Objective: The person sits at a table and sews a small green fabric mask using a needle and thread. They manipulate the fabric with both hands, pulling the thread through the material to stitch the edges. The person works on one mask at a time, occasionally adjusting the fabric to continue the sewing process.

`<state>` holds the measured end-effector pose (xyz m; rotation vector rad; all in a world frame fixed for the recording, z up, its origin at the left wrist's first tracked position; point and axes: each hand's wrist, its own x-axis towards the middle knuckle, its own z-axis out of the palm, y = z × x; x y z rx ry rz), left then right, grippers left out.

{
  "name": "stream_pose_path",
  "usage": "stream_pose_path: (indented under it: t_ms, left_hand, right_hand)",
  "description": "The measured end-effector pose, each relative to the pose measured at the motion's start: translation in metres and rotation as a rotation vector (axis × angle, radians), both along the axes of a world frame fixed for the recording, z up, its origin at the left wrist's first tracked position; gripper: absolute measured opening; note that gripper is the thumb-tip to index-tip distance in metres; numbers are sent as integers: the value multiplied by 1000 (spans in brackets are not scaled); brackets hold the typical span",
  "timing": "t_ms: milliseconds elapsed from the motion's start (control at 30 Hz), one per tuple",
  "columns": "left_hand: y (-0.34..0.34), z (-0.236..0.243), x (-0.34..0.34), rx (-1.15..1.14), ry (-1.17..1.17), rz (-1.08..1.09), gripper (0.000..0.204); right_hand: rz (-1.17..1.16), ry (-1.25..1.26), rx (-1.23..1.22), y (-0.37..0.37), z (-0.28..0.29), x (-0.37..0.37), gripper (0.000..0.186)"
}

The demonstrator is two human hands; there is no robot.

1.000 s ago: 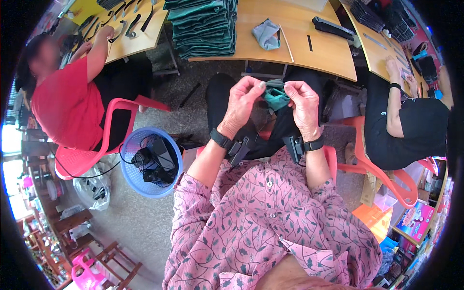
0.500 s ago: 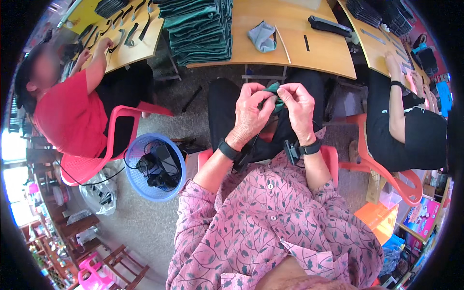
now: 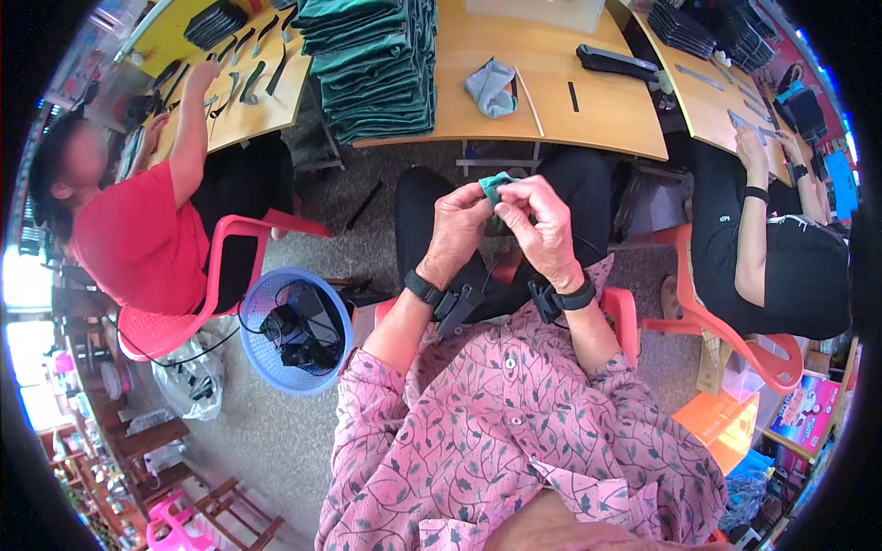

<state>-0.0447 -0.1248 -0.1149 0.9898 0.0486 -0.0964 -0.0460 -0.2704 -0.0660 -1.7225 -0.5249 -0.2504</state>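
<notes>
A small piece of green fabric [image 3: 492,186] is held up between my two hands, over my lap and just short of the table's edge. My left hand [image 3: 458,230] pinches its left side with the fingers curled. On the other side, my right hand [image 3: 540,225] grips the cloth, thumb and fingers drawn together. Most of the fabric is hidden behind my fingers. Beyond my hands, a grey folded cloth [image 3: 493,89] lies on the wooden table [image 3: 413,147] beside a thin pale stick [image 3: 529,101]. A tall stack of green fabric pieces [image 3: 372,73] stands to their left.
A black strip [image 3: 573,96] and a long black case [image 3: 616,62] lie on the table. A blue basket [image 3: 253,354] holding black devices and cables stands on the floor at left. People in red [image 3: 138,248] and black [image 3: 799,275] sit at side tables with dark strips.
The green fabric has shifted slightly left and down, and its lighter side now shows. My right hand has moved left and turned over it. The person in red reaches farther across their table.
</notes>
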Motion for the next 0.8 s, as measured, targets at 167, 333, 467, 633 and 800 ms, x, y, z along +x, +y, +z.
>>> stream_pose_path:
  t_ms: [167, 333, 467, 633, 800]
  left_hand:
    - [1, 10, 0, -155, 31, -82, 22]
    - [2, 9, -4, -126, 49, -89, 15]
    - [6, 1, -2, -12, 80, -69, 13]
    - [3, 3, -2, 189, 78, -10, 14]
    - [2, 9, -3, 86, 11, -76, 18]
  right_hand:
    - [-155, 83, 72, -8, 9, 7, 24]
    - [-77, 178, 13, -12, -3, 11, 15]
    - [-79, 143, 0, -11, -2, 10, 17]
    - [-84, -14, -57, -8, -5, 11, 22]
    - [-29, 55, -56, -6, -2, 8, 28]
